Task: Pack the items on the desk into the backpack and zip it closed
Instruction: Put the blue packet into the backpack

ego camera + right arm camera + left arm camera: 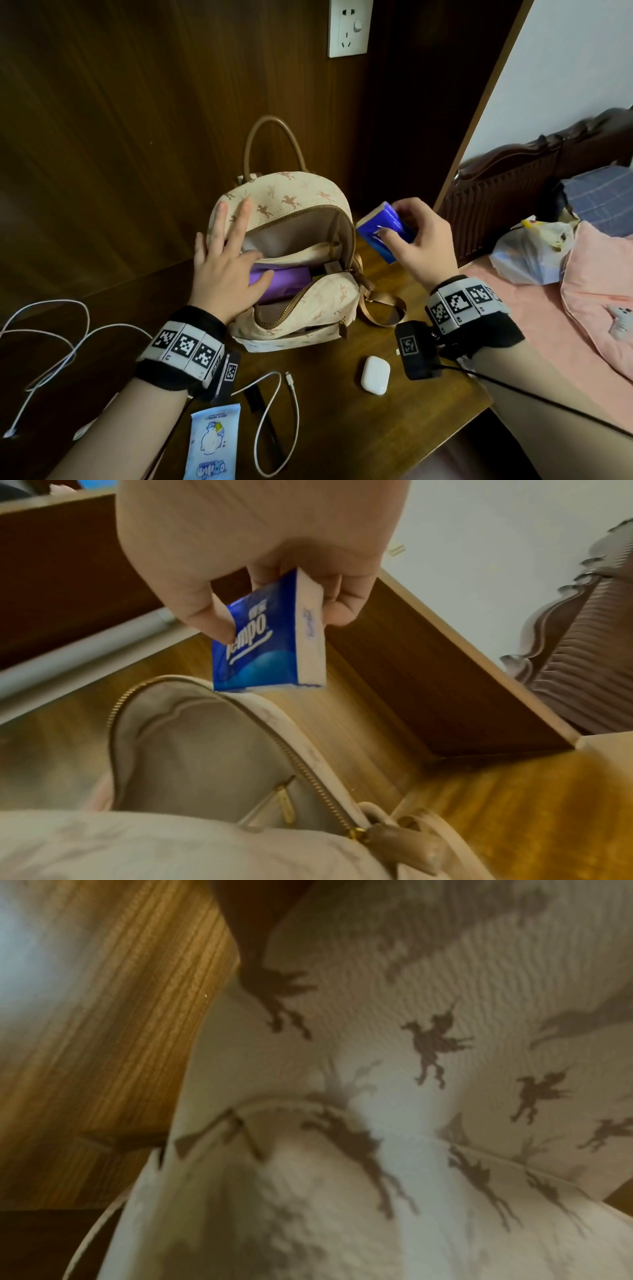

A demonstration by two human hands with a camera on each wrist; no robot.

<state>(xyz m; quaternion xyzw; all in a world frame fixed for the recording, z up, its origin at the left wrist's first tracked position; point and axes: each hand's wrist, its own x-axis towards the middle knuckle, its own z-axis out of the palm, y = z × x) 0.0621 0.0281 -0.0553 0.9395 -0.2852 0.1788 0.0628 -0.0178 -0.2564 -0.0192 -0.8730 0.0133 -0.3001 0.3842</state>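
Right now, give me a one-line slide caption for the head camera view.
Left hand spreads the open backpack while right hand brings in a tissue pack.

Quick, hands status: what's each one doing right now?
Left hand: open, fingers spread, holding the backpack mouth open.
Right hand: pinching the blue tissue pack beside the opening.

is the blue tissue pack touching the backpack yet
Cannot tell. In the right wrist view the tissue pack's lower edge meets the backpack's rim in the picture, with no clear gap or contact. The head view suggests it is beside the opening.
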